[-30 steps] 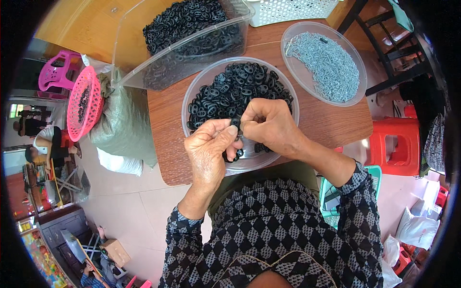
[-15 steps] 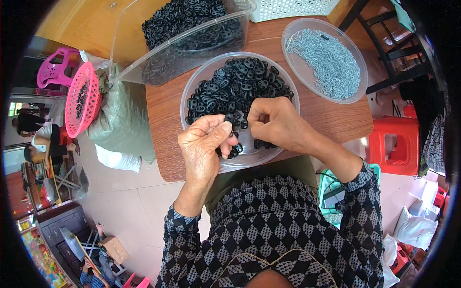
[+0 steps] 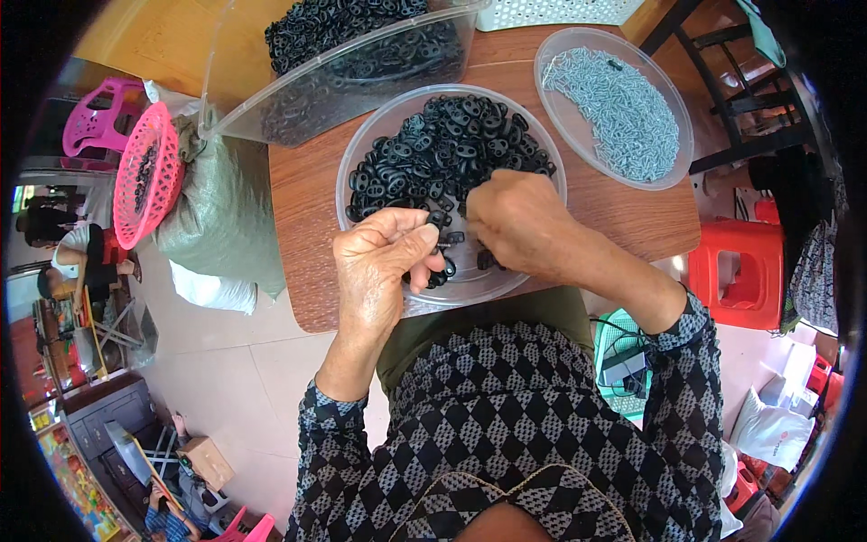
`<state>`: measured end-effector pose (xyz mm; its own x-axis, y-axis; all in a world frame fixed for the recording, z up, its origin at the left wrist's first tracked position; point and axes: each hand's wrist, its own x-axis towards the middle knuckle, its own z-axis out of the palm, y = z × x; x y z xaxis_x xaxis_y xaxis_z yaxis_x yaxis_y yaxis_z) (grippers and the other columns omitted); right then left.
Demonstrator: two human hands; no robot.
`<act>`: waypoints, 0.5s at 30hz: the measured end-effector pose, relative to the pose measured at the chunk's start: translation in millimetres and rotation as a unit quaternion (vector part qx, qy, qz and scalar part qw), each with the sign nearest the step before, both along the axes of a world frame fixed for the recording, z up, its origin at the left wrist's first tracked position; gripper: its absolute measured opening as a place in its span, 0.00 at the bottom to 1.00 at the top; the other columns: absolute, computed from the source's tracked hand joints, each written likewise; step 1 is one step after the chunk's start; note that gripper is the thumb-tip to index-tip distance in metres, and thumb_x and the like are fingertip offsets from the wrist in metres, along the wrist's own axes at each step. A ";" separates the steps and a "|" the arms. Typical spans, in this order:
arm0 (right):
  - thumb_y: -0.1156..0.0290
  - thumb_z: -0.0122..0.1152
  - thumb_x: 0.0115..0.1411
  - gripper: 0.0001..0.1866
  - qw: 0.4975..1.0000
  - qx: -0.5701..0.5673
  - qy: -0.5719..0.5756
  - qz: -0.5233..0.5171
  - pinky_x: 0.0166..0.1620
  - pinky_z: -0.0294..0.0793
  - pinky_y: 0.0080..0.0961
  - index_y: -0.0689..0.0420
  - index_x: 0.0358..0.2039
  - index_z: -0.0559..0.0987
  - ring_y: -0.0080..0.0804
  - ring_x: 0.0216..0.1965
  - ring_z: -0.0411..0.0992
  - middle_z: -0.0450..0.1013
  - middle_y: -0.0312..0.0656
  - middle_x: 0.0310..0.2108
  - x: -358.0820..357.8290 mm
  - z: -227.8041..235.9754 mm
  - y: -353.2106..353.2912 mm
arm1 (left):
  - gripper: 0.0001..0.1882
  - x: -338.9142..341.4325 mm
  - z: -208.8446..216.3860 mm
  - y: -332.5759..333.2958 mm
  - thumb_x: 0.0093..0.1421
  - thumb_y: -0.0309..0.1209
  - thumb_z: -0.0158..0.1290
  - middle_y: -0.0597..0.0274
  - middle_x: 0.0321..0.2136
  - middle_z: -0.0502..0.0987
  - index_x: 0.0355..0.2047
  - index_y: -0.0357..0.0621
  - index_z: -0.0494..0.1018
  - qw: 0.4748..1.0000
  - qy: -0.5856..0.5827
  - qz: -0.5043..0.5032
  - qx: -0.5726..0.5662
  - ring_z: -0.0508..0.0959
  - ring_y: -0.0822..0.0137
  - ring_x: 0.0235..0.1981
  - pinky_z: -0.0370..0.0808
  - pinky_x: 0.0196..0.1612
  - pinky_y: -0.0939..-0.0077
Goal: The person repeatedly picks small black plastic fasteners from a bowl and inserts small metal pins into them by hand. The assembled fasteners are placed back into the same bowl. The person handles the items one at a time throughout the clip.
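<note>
My left hand (image 3: 372,264) is closed in a pinch on a small black two-holed plastic piece (image 3: 439,219), above the near part of a round clear plastic bowl (image 3: 344,167). Just below that pinch another small dark piece (image 3: 453,238) shows between my hands; whether it is held or hanging, I cannot tell. Close by on the right, my right hand (image 3: 526,224) is curled shut over the bowl, and its fingertips are hidden behind the knuckles. A heap of similar black pieces (image 3: 447,140) fills the far part of the bowl.
A round clear tray of small silvery pins (image 3: 623,117) lies at the right of the wooden table (image 3: 312,235). Behind the bowl stands a clear bin (image 3: 348,88) of black pieces. A sack (image 3: 226,212) and pink basket (image 3: 149,176) are left; a red stool (image 3: 736,275) is right.
My right hand has turned over, its fingertips now out of sight. My left hand keeps its pinch. The whole view has shifted slightly.
</note>
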<state>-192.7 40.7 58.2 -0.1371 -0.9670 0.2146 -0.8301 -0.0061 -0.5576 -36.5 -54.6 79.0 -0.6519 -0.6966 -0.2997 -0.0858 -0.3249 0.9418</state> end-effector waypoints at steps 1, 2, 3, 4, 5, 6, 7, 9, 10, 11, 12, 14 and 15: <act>0.75 0.56 0.44 0.05 0.999 -0.021 -0.018 -0.017 0.32 0.70 0.37 0.63 0.17 0.75 0.47 0.28 0.72 0.73 0.50 0.21 -1.3 0.5 0.3 | 0.06 -0.9 0.7 1.4 0.53 0.20 0.56 0.57 0.18 0.75 0.30 0.28 0.73 1.000 -0.003 -0.004 0.003 0.74 0.73 0.14 0.64 0.11 0.88; 0.74 0.57 0.45 0.05 0.995 -0.035 -0.090 -0.033 0.31 0.70 0.37 0.63 0.18 0.75 0.46 0.28 0.72 0.73 0.49 0.21 -3.2 3.6 0.3 | 0.05 -1.5 1.2 2.1 0.52 0.20 0.56 0.57 0.18 0.75 0.29 0.28 0.73 1.000 -0.007 -0.007 0.007 0.74 0.72 0.13 0.64 0.11 0.87; 0.73 0.58 0.45 0.05 0.984 -0.048 -0.163 -0.049 0.31 0.70 0.37 0.62 0.19 0.76 0.45 0.28 0.71 0.73 0.48 0.20 -5.9 9.2 0.4 | 0.05 -1.2 1.4 1.0 0.52 0.19 0.56 0.56 0.18 0.75 0.29 0.28 0.74 1.000 -0.016 -0.025 0.010 0.75 0.73 0.14 0.64 0.11 0.88; 0.73 0.58 0.46 0.06 0.968 -0.061 -0.234 -0.065 0.31 0.69 0.36 0.62 0.20 0.76 0.44 0.27 0.71 0.73 0.47 0.20 -8.3 14.1 0.4 | 0.05 -0.7 1.7 0.3 0.53 0.20 0.55 0.58 0.18 0.75 0.30 0.29 0.74 0.999 -0.026 -0.044 -0.002 0.73 0.75 0.14 0.64 0.12 0.89; 0.72 0.59 0.47 0.05 0.956 -0.056 -0.282 -0.050 0.29 0.68 0.32 0.61 0.23 0.77 0.38 0.24 0.71 0.73 0.46 0.19 -9.9 16.9 0.4 | 0.05 -0.1 2.0 -0.2 0.53 0.21 0.55 0.59 0.18 0.75 0.30 0.30 0.74 0.997 -0.035 -0.062 -0.013 0.72 0.77 0.13 0.63 0.12 0.90; 0.73 0.60 0.47 0.06 0.949 -0.045 -0.311 -0.033 0.28 0.68 0.30 0.62 0.23 0.77 0.35 0.23 0.71 0.73 0.45 0.19 -10.1 18.6 1.1 | 0.05 -1.2 1.9 -0.4 0.54 0.22 0.54 0.60 0.17 0.75 0.30 0.30 0.74 0.995 -0.044 -0.084 -0.025 0.71 0.80 0.13 0.62 0.13 0.91; 0.73 0.60 0.47 0.06 0.940 -0.035 -0.339 -0.015 0.28 0.68 0.29 0.62 0.24 0.77 0.33 0.22 0.71 0.72 0.44 0.19 -9.2 20.2 1.6 | 0.05 -2.6 3.0 -0.4 0.54 0.22 0.54 0.60 0.17 0.75 0.30 0.31 0.74 0.995 -0.046 -0.088 -0.020 0.70 0.80 0.13 0.62 0.13 0.92; 0.74 0.60 0.49 0.06 0.928 -0.004 -0.372 0.008 0.28 0.67 0.23 0.63 0.26 0.77 0.26 0.23 0.69 0.72 0.40 0.21 -7.9 22.6 2.8 | 0.05 -5.1 6.2 -0.4 0.54 0.22 0.54 0.61 0.16 0.75 0.30 0.31 0.74 0.994 -0.051 -0.095 -0.012 0.69 0.81 0.12 0.61 0.13 0.92; 0.75 0.59 0.50 0.05 0.926 0.016 -0.376 0.014 0.28 0.66 0.20 0.63 0.28 0.77 0.22 0.25 0.68 0.71 0.37 0.23 -7.4 23.5 3.4 | 0.05 -5.6 6.4 -0.4 0.54 0.22 0.54 0.60 0.17 0.75 0.30 0.31 0.74 0.994 -0.053 -0.099 -0.011 0.69 0.81 0.12 0.61 0.13 0.92; 0.77 0.59 0.51 0.06 0.924 0.037 -0.380 0.020 0.29 0.65 0.16 0.64 0.30 0.78 0.17 0.26 0.66 0.71 0.34 0.25 -7.3 23.9 3.7 | 0.05 -5.9 6.4 -0.4 0.54 0.22 0.54 0.60 0.17 0.75 0.30 0.31 0.74 0.993 -0.055 -0.102 -0.009 0.70 0.81 0.13 0.62 0.13 0.92; 0.77 0.59 0.51 0.05 0.911 0.042 -0.410 0.012 0.29 0.65 0.15 0.63 0.30 0.78 0.16 0.26 0.66 0.71 0.33 0.24 -7.8 22.9 3.8 | 0.05 -6.6 6.0 -0.5 0.54 0.22 0.54 0.60 0.17 0.76 0.30 0.31 0.74 0.993 -0.057 -0.105 -0.007 0.70 0.80 0.13 0.62 0.13 0.92; 0.77 0.60 0.51 0.05 0.882 0.052 -0.469 -0.004 0.28 0.65 0.13 0.63 0.30 0.78 0.14 0.25 0.66 0.70 0.32 0.23 -8.4 19.3 4.0 | 0.05 -8.1 5.3 1.6 0.54 0.22 0.54 0.60 0.18 0.76 0.31 0.31 0.74 0.996 -0.044 -0.081 0.000 0.71 0.80 0.13 0.63 0.13 0.91; 0.77 0.60 0.50 0.05 0.873 0.045 -0.485 -0.017 0.28 0.65 0.13 0.63 0.29 0.78 0.14 0.25 0.65 0.70 0.31 0.23 -9.5 17.6 3.9 | 0.05 -8.5 5.2 2.6 0.54 0.22 0.54 0.60 0.18 0.76 0.31 0.31 0.74 0.997 -0.037 -0.069 0.004 0.71 0.79 0.13 0.63 0.13 0.91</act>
<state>-202.3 44.6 75.8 -0.2404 -0.9660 -0.0953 0.0343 0.0896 -0.9954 -45.0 -52.0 84.2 -0.7179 -0.5988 -0.3551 -0.1987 -0.3125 0.9289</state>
